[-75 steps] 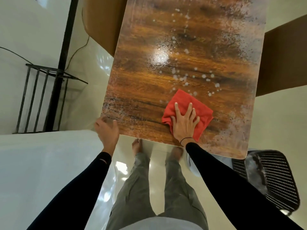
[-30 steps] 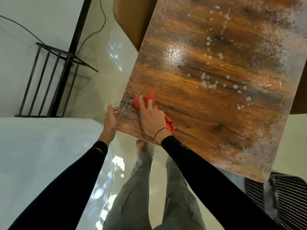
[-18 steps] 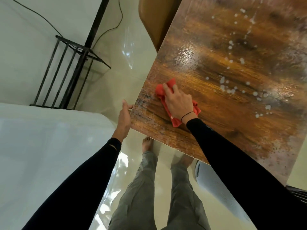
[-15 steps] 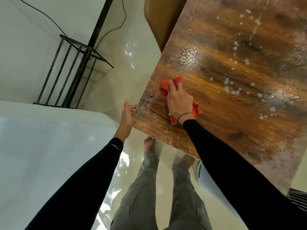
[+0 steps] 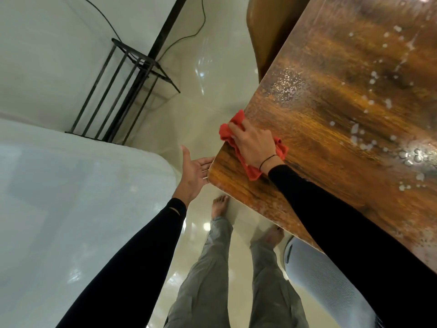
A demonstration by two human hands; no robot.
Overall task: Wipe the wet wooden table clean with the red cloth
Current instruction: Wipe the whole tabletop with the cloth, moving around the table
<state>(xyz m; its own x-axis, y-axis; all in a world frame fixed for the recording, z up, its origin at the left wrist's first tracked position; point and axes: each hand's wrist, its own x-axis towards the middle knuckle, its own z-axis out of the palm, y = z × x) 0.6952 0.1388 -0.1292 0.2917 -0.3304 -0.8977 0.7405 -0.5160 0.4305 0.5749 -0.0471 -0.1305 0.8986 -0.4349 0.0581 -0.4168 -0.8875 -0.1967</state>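
The wooden table (image 5: pixel 331 129) fills the right side of the view, with water drops and a wet sheen across its middle and far part. My right hand (image 5: pixel 254 144) presses the crumpled red cloth (image 5: pixel 230 132) flat at the table's left edge, and part of the cloth hangs over that edge. My left hand (image 5: pixel 192 172) is spread with the palm up, just beside and slightly below the table's near left corner, holding nothing.
A black metal rack (image 5: pixel 125 95) with a cable stands against the wall at upper left. A white surface (image 5: pixel 71 197) lies at left. A brown chair (image 5: pixel 267 27) sits at the table's far left side, and a pale mesh seat (image 5: pixel 319 280) below its near edge.
My right hand has pushed the cloth left across the table until it reaches and overhangs the left edge. My left hand has turned palm up under the corner.
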